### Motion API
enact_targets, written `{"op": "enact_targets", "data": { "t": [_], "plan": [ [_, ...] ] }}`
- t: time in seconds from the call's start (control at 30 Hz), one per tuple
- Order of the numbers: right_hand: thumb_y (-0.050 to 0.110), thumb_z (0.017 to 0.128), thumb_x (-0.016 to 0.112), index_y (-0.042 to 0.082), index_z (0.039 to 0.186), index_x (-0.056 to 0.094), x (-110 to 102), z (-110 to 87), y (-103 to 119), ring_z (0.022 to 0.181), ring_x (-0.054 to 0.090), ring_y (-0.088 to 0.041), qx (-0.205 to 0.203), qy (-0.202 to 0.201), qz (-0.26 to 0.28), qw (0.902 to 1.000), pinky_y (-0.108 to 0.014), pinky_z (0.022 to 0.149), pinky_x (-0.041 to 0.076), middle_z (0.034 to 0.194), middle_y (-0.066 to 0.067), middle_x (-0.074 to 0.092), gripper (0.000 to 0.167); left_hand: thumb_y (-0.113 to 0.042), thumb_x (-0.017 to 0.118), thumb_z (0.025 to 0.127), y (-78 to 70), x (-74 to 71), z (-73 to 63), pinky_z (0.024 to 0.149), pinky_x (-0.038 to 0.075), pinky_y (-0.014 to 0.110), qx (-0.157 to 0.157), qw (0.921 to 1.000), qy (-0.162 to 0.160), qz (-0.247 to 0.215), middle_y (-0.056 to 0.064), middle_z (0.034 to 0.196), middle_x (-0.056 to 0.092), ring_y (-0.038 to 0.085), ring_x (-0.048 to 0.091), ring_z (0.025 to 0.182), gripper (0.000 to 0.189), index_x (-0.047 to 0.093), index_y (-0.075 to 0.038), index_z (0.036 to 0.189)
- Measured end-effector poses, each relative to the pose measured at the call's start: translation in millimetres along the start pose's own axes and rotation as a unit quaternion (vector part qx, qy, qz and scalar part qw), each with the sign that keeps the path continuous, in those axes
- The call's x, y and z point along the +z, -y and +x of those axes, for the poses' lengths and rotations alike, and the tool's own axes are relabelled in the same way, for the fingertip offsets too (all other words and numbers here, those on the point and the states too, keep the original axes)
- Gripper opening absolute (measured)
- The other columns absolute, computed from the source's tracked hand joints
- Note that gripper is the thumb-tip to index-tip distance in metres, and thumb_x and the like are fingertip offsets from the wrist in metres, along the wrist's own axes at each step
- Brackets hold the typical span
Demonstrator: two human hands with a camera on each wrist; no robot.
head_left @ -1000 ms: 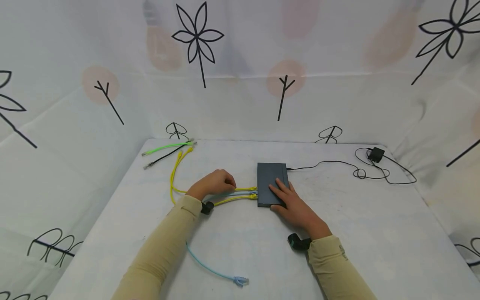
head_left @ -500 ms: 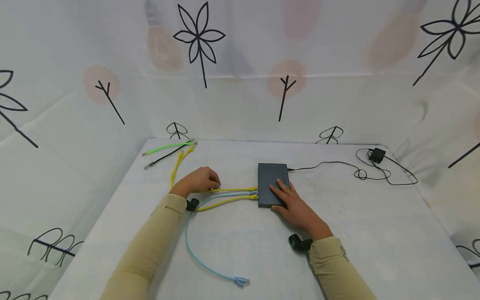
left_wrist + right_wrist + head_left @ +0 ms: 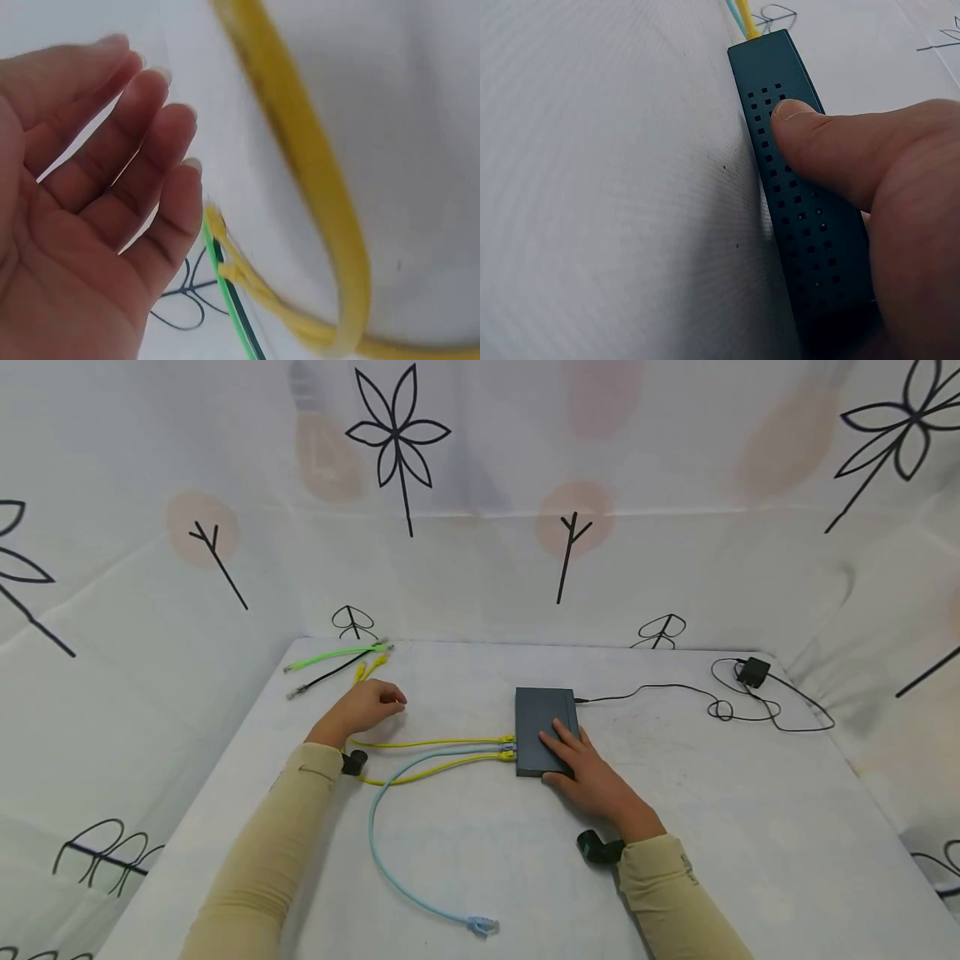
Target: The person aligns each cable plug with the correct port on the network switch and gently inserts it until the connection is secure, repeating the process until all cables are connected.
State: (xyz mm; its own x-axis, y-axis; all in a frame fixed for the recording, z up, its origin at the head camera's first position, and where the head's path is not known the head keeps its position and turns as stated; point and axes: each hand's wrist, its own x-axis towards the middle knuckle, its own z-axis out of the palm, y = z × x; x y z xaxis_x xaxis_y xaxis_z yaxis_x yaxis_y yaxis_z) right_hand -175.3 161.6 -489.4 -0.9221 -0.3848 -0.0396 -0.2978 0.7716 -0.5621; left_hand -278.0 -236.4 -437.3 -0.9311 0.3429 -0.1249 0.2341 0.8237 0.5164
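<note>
A dark grey network switch (image 3: 538,714) lies flat on the white table. My right hand (image 3: 588,772) rests on it, fingers spread over its top; in the right wrist view the thumb (image 3: 810,139) presses its perforated side. Two yellow ethernet cables (image 3: 442,765) and a light blue one (image 3: 408,768) are plugged into its left side. The blue cable curves toward me, its free plug (image 3: 482,926) on the table. My left hand (image 3: 363,706) hovers over the yellow cables' far stretch; the left wrist view shows its palm (image 3: 67,247) holding nothing, fingers loosely bent beside a yellow cable (image 3: 307,157).
Green (image 3: 330,655) and black (image 3: 330,674) ethernet cables lie at the far left, near the yellow cables' free plugs (image 3: 372,667). A thin power cord (image 3: 637,691) runs from the switch to a black adapter (image 3: 753,672) at the far right. A patterned cloth wall (image 3: 480,568) stands behind.
My left hand has moved left and slightly away from me, along the yellow cables and off them, uncovering more of the yellow and blue cables. The right hand stays on the switch.
</note>
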Motion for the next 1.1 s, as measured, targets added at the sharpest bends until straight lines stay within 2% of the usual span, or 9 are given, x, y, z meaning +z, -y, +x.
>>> {"op": "enact_targets", "data": {
  "t": [0.27,0.57,0.73,0.93,1.1],
  "plan": [
    [0.039,0.096,0.058,0.028,0.154,0.027,0,-0.6,-2,0.148,-0.003,-0.046,0.004,-0.001,0.002,1.0000,-0.071,0.108,0.023,0.164,-0.005,0.009,0.066,-0.022,0.055,0.099,12.8,-12.2,0.9,0.087,0.050,0.041,-0.027,0.9990,-0.035,0.009,0.010,0.113,0.068,0.025,0.062,0.103,0.025,0.068,-0.009,0.116],
    [0.039,0.096,0.059,0.029,0.154,0.027,0,-2.3,-3,0.148,-0.003,-0.045,0.009,-0.005,0.006,0.9999,-0.071,0.108,0.023,0.164,-0.004,0.009,0.066,-0.021,0.051,0.101,30.1,-22.7,2.4,0.079,0.048,0.039,-0.065,0.9941,-0.086,0.013,0.015,0.114,0.064,0.028,0.058,0.097,0.028,0.066,-0.006,0.120],
    [0.039,0.096,0.059,0.029,0.154,0.027,1,-1.8,-3,0.148,-0.003,-0.045,0.006,-0.005,0.005,1.0000,-0.071,0.108,0.023,0.164,-0.004,0.009,0.066,-0.019,0.048,0.102,37.0,-29.1,1.7,0.085,0.050,0.044,-0.095,0.9910,-0.094,0.006,0.019,0.122,0.061,0.034,0.057,0.108,0.031,0.061,-0.005,0.126],
    [0.039,0.096,0.059,0.029,0.154,0.028,1,-0.7,-1,0.149,-0.003,-0.044,0.008,-0.001,0.004,1.0000,-0.071,0.108,0.023,0.164,-0.004,0.009,0.066,-0.016,0.046,0.101,48.6,-36.2,4.0,0.096,0.045,0.052,-0.103,0.9865,-0.123,0.032,0.023,0.127,0.059,0.040,0.054,0.116,0.034,0.057,-0.003,0.131],
    [0.038,0.096,0.059,0.028,0.154,0.028,0,-0.8,3,0.149,-0.003,-0.044,0.007,0.001,0.012,0.9999,-0.070,0.108,0.023,0.164,-0.004,0.010,0.066,-0.015,0.049,0.098,59.2,-39.8,2.1,0.099,0.043,0.054,-0.120,0.9817,-0.144,0.034,0.027,0.128,0.057,0.043,0.054,0.119,0.036,0.055,-0.002,0.131]
  ]
}}
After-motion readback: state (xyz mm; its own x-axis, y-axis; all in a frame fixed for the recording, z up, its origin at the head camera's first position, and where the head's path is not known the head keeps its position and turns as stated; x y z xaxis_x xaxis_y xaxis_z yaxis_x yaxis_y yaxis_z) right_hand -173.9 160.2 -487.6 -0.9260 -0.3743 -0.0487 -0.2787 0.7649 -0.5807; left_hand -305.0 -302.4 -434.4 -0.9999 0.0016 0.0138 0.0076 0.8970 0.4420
